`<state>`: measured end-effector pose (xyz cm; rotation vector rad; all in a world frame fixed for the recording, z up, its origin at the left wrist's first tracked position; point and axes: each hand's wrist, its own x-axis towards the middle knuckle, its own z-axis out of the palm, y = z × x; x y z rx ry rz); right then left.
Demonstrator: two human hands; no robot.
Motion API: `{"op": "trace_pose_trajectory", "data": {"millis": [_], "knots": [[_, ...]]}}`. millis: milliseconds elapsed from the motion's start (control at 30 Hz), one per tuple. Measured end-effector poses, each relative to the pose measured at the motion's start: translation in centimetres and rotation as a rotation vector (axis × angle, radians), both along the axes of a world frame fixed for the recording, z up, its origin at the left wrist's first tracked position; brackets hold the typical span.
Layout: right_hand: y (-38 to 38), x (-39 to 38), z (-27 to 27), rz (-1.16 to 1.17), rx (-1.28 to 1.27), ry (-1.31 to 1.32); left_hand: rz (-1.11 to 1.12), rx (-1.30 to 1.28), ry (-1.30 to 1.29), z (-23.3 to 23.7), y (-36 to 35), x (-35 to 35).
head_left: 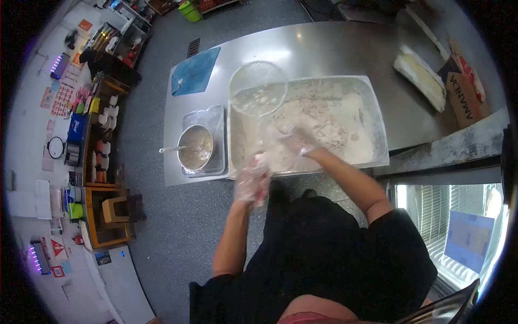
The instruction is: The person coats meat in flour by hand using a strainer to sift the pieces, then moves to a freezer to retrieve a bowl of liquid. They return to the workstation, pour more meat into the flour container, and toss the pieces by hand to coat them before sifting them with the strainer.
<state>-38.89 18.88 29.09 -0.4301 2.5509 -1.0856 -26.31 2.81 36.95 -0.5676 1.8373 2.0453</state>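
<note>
My right hand, in a clear plastic glove, is over a large white tub of pale flour. Its fingers are smeared by motion. Flour-coated pieces lie heaped just beyond it. At the tub's near left corner, my left hand is also gloved, its fingers closed around a pink-and-white piece whose kind I cannot tell. A round mesh sieve rests across the tub's far left corner with some lumps in it.
Left of the tub, a metal bowl of wet mixture with a handled utensil stands on a plastic-covered tray. A blue sheet lies at the steel table's far left. A plastic bag and cardboard box are at right.
</note>
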Motion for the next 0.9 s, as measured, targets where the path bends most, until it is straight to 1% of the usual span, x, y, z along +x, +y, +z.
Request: {"op": "trace_pose_trajectory", "data": {"millis": [33,67,100,133,167,200,233,267,300,367,433,500,533,567,600,633,700,733,800,867,900], "knots": [[0.6,-0.9,1.6,-0.005,-0.004,-0.001,-0.004,-0.184,-0.015,-0.1,-1.1,0.4],[1.1,-2.6,3.1,0.077,0.369,-0.074,-0.007,-0.189,-0.020,-0.4,-1.9,0.9],[1.4,-3.8,3.6,0.169,0.741,-0.155,0.031,-0.216,-0.034,-0.7,-2.6,1.9],[1.6,-4.7,2.0,0.176,0.737,-0.164,0.070,-0.242,-0.044,-1.1,-3.1,2.7],[2.0,-5.8,-0.6,0.150,0.671,0.014,0.073,-0.244,-0.048,-1.3,-3.4,3.1],[2.2,-6.4,-2.3,0.126,0.601,0.192,0.080,-0.158,-0.043,-1.5,-3.6,3.6],[2.1,-6.8,-2.7,0.134,0.597,0.196,0.087,-0.074,-0.034,-1.6,-3.9,3.9],[1.9,-7.2,-2.8,0.142,0.598,0.211,0.097,-0.079,-0.031,-1.9,-3.9,4.1],[1.7,-7.3,-3.2,0.154,0.600,0.220,0.118,-0.104,-0.011,-2.2,-3.7,4.5],[2.4,-8.3,-6.6,0.164,0.576,0.206,0.149,-0.121,0.005,-2.2,-3.5,5.2],[3.9,-9.1,-8.9,0.157,0.565,0.207,0.072,-0.220,-0.094,-1.3,-3.3,4.8],[5.2,-8.5,-9.0,0.081,0.606,0.240,0.081,-0.176,-0.112,-1.2,-3.5,4.6],[6.2,-9.0,-8.6,0.088,0.616,0.247,0.088,-0.142,-0.134,-1.2,-3.5,4.5],[7.2,-8.9,-5.5,0.087,0.575,0.079,0.094,-0.132,-0.133,-1.1,-3.0,4.4],[8.0,-8.4,-2.9,0.082,0.530,-0.095,0.076,-0.175,-0.143,-0.8,-2.3,4.4],[8.7,-8.3,-1.6,0.082,0.536,-0.098,0.055,-0.218,-0.149,-0.8,-1.9,4.3],[10.3,-8.2,0.7,0.113,0.160,-0.038,0.015,-0.180,-0.177,-1.5,-1.8,3.9],[10.7,-8.2,1.8,0.104,0.169,-0.038,-0.027,-0.150,-0.200,-2.0,-1.5,3.5],[9.7,-7.7,4.7,0.191,0.099,0.413,-0.029,-0.142,-0.177,-2.5,-0.4,2.9],[6.9,-5.0,12.2,0.113,0.172,0.140,-0.038,-0.151,-0.154,-2.4,0.6,2.4],[6.1,-4.9,12.4,0.093,0.166,0.141,-0.071,-0.188,-0.138,-2.0,1.2,2.2]]}}
